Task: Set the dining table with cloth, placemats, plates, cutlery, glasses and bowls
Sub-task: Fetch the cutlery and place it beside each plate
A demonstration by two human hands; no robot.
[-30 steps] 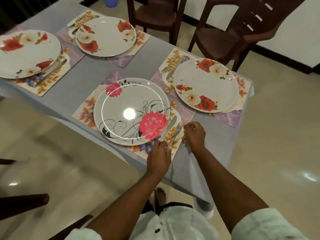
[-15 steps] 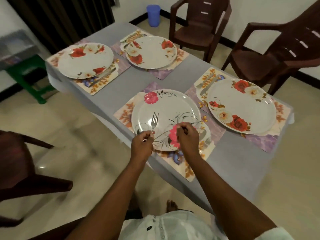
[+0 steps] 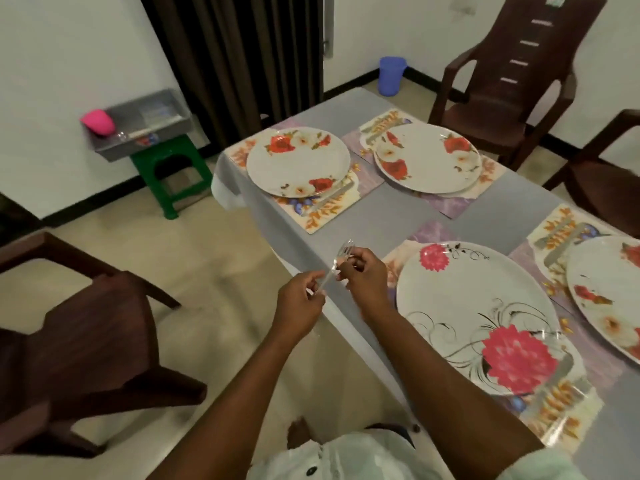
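Both hands hold a metal fork [image 3: 341, 259] above the table's near left edge. My left hand [image 3: 300, 301] pinches its handle end and my right hand [image 3: 363, 275] pinches it just under the tines, which point up and away. To the right lies a white plate with pink flowers [image 3: 478, 315] on a floral placemat [image 3: 561, 410], where a knife [image 3: 568, 363] lies beside the plate. Three rose-patterned plates [image 3: 298, 161] [image 3: 427, 157] [image 3: 609, 296] sit on further placemats with cutlery. A grey tablecloth [image 3: 398, 216] covers the table.
Brown plastic chairs stand at the left [image 3: 79, 337], far right [image 3: 505, 84] and right edge [image 3: 602, 178]. A green stool [image 3: 171, 174] by the wall carries a grey tray [image 3: 145, 124] with a pink cup [image 3: 98, 122]. A blue bin [image 3: 391, 76] stands in the corner.
Both hands have moved left from over the pink-flower plate to the table's left edge, carrying the fork. My right hand now grips the fork near its tines. The view has swung left.
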